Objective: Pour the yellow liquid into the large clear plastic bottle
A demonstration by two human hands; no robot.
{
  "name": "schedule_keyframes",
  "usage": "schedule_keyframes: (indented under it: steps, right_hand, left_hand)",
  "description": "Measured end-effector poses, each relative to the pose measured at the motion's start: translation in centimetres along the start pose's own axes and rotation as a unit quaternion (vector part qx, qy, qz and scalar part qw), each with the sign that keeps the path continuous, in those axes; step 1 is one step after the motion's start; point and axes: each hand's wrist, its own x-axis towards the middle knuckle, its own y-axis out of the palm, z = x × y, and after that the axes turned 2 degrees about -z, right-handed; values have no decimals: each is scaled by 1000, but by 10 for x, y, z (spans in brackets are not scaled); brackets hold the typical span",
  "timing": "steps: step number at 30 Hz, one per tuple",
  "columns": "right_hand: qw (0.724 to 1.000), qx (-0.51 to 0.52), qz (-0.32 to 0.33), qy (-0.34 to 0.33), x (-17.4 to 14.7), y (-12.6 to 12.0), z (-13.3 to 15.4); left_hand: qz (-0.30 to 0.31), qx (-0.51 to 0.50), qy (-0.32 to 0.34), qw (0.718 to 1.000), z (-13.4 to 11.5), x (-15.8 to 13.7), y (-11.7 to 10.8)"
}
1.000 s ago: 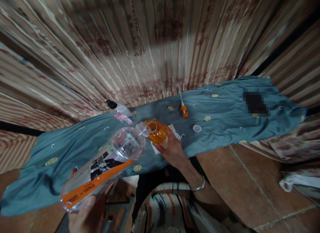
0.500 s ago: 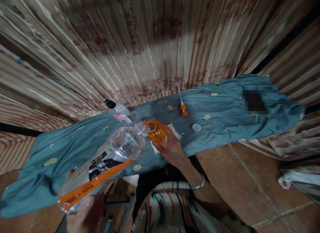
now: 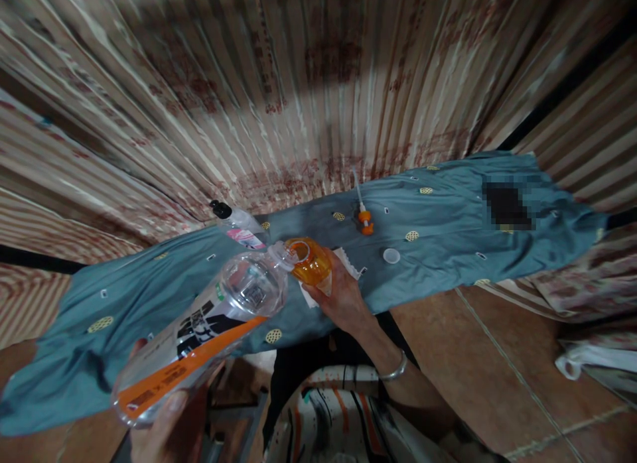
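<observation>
Over blue cloth (image 3: 438,231), orange bottle (image 3: 311,264) in right fingers (image 3: 318,292)

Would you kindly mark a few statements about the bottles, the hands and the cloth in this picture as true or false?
1. The left hand holds the large clear bottle tilted, its mouth at the orange bottle. True.
2. The right hand holds the orange bottle. True.
3. The small white cap sits on the orange bottle. False: it lies apart on the blue cloth, to the right.
4. The black-capped bottle stands upright. False: it lies on its side on the cloth.
5. The orange pump nozzle lies on the cloth beyond the right hand. True.
</observation>
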Motion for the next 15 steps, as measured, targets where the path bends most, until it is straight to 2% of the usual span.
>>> schedule_keyframes:
  steps: [15]
  right_hand:
    - [1000, -10, -4, -8, 1, 1, 0]
  left_hand:
    - [6, -10, 5, 1000, 4, 14, -1]
